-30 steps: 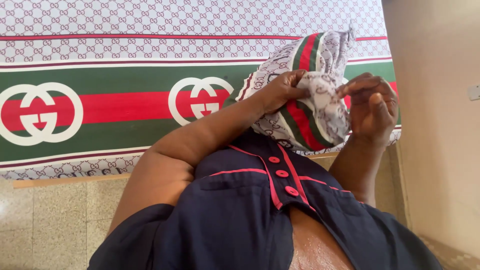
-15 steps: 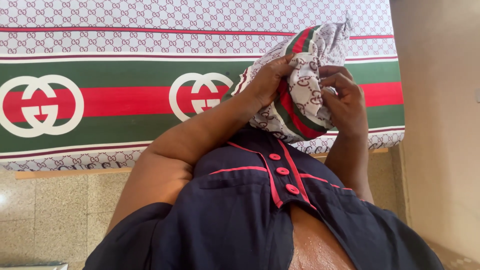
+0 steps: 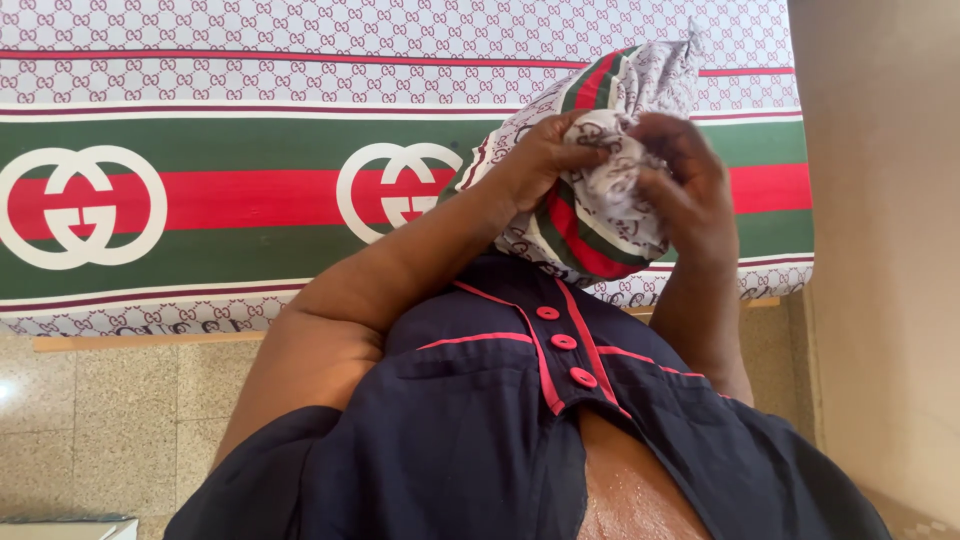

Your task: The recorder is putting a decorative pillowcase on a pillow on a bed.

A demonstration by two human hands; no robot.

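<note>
I am looking down over a person's chest in a dark navy top (image 3: 470, 430) with red piping and three red buttons. In the upper right of centre, both hands meet on a bunched pillowcase (image 3: 600, 215), patterned white with green and red stripes. The left hand (image 3: 545, 160) comes in from the lower left and pinches a fold of the cloth near its top. The right hand (image 3: 685, 190) closes around the bundle from the right, fingers curled onto the fabric. Behind, across the whole upper frame, lies a bedsheet (image 3: 240, 200) in the same pattern, with a broad green and red band. Pale tiled floor (image 3: 120, 420) shows at lower left, a beige wall (image 3: 885, 250) at right.
</note>
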